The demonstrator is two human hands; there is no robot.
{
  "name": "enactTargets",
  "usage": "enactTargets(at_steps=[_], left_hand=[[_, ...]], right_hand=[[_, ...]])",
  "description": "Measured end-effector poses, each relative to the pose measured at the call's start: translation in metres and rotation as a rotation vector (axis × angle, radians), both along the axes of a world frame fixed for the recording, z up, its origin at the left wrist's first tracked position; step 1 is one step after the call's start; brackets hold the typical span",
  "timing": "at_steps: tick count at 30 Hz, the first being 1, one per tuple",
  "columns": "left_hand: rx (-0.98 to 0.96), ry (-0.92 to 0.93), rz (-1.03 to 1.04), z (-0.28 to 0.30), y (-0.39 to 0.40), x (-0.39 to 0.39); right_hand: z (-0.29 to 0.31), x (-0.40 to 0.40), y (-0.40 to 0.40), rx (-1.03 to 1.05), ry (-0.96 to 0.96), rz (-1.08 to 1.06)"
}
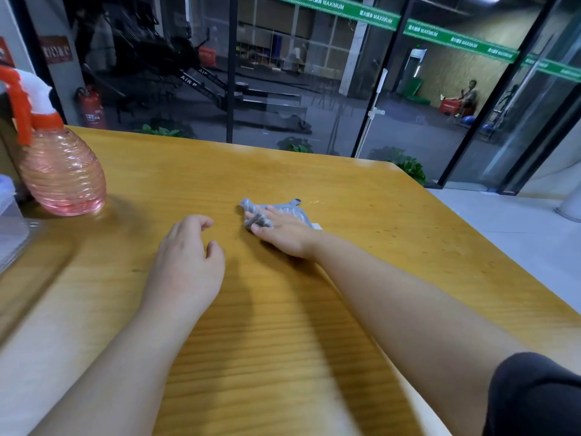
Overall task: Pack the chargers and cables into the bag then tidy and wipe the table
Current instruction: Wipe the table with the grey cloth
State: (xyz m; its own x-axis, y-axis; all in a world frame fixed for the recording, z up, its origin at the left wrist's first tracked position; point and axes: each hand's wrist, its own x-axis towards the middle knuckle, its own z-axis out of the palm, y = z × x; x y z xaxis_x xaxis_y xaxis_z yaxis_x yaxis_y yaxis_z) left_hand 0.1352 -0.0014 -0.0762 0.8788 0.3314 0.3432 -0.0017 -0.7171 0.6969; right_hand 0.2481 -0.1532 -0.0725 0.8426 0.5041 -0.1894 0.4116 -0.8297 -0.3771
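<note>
Grey cloth [274, 212] lies mid-frame on the table [393, 215], my right hand [283, 231] pressing it flat-fingered, left hand [188, 256] loosely curled, empty; wiping is in hand, and I judge unwiped areas come next.

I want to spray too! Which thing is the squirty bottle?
Look at the wooden table, then at its far left edge. The spray bottle stands upright there, away from both hands. It is clear pink and ribbed, with an orange and white trigger.
</note>
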Motion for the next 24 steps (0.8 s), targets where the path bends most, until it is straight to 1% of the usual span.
enactTargets(at_steps=[7,9,11,12,13,15,17,19,20,22,23,24], left_hand=[[-0.015,-0.079,-0.016,0.003,0.003,-0.005],[-0.019,-0.083,-0.018,0.003,0.004,-0.006],[-0.024,-0.078,-0.028,0.001,0.004,-0.008],[-0.025,-0.072,-0.032,0.001,0.004,-0.008],[-0.025,-0.064,-0.04,0.001,0.003,-0.008],[-0.027,-0.044,-0.059,0.001,0.0,-0.009],[-0.024,-0.034,-0.078,0.001,-0.002,-0.011],[-0.018,-0.034,-0.093,0.001,-0.004,-0.011],[-0.016,-0.035,-0.1,0.0,-0.004,-0.012],[-0.013,-0.034,-0.108,-0.001,-0.005,-0.01],[-0.009,-0.029,-0.11,-0.001,-0.006,-0.009],[-0.003,-0.023,-0.112,-0.002,-0.006,-0.008]], right_hand=[[-0.001,-0.066,-0.009,-0.021,-0.018,0.214],[0.0,-0.083,-0.017,0.004,0.022,0.253],[0.004,-0.096,-0.029,0.178,0.229,0.167],[0.007,-0.101,-0.036,0.296,0.338,0.091],[0.009,-0.105,-0.041,0.413,0.4,0.004],[0.013,-0.107,-0.051,0.663,0.463,-0.222],[0.018,-0.104,-0.056,0.974,0.549,-0.452],[0.03,-0.098,-0.066,1.241,0.578,-0.604],[0.036,-0.091,-0.073,1.342,0.518,-0.659],[0.053,-0.078,-0.088,1.439,0.272,-0.759],[0.062,-0.073,-0.094,1.399,0.131,-0.787],[0.069,-0.068,-0.098,1.281,-0.005,-0.803]])
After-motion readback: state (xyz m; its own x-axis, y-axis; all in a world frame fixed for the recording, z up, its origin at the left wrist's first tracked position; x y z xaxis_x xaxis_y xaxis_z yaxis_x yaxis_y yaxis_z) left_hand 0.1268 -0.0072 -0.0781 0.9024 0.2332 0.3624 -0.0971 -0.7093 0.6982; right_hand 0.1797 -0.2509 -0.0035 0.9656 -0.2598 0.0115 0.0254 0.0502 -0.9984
